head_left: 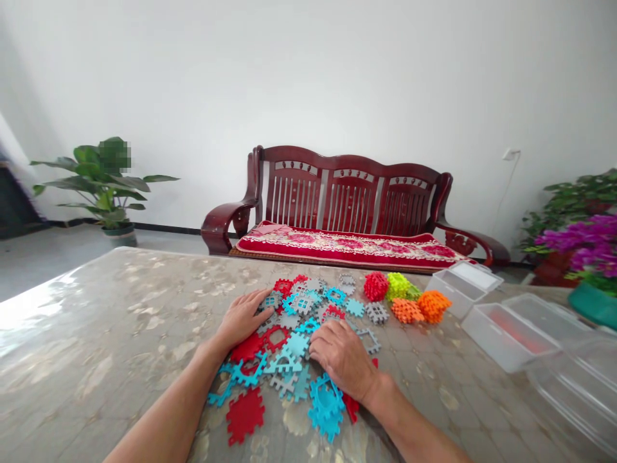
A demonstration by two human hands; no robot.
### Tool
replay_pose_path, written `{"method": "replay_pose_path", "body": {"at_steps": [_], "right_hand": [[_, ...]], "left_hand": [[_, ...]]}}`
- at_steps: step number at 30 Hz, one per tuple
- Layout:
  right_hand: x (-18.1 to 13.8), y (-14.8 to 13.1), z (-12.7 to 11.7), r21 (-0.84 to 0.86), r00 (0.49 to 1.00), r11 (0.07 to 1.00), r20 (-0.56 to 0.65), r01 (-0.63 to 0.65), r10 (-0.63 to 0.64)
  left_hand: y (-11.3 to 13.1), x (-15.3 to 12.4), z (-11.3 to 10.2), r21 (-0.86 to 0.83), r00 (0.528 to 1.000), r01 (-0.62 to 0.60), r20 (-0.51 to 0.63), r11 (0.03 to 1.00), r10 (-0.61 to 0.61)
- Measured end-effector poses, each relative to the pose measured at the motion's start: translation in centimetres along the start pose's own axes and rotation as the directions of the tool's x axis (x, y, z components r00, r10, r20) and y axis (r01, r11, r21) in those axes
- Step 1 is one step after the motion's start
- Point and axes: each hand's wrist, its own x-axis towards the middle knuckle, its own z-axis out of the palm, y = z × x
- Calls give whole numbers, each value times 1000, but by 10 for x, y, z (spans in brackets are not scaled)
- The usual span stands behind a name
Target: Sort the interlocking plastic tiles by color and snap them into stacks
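A heap of flat interlocking plastic tiles in blue, red and grey lies on the marbled table. My left hand rests on the left side of the heap, fingers stretched out flat over grey and red tiles. My right hand lies palm down on the right side of the heap, fingers spread over blue and grey tiles. Neither hand grips anything. Beyond the heap stand assembled tile balls: a red ball, a green ball and two orange ones.
Clear plastic boxes and lids sit at the table's right side. A dark red wooden bench with a floral cushion stands behind the table. Potted plants stand at the far left and right.
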Motion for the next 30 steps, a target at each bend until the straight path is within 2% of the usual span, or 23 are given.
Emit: {"method": "replay_pose_path", "body": {"at_steps": [4, 7, 11, 15, 22, 27, 30], "right_hand": [[3, -1, -1, 55, 990, 992, -84, -113, 117], [2, 1, -8, 121, 983, 979, -71, -162, 172], [-1, 7, -18, 160, 990, 977, 23, -141, 139], [0, 8, -15, 116, 989, 985, 91, -126, 116], [3, 5, -1, 40, 997, 996, 30, -74, 73], [5, 1, 1, 1, 999, 1000, 30, 31, -31], [8, -3, -1, 8, 998, 999, 38, 51, -52]], "left_hand": [[2, 0, -2, 3, 1000, 14, 17, 1000, -14], [3, -1, -2, 3, 1000, 12, 27, 1000, -12], [2, 0, -3, -2, 999, 3, 33, 1000, -3], [2, -1, -3, 1, 999, 7, 40, 1000, -7], [0, 0, 1, -14, 1000, -2, 10, 1000, 2], [1, 0, 0, -12, 1000, 18, 14, 1000, -18], [3, 0, -1, -4, 999, 24, 24, 1000, -24]]}}
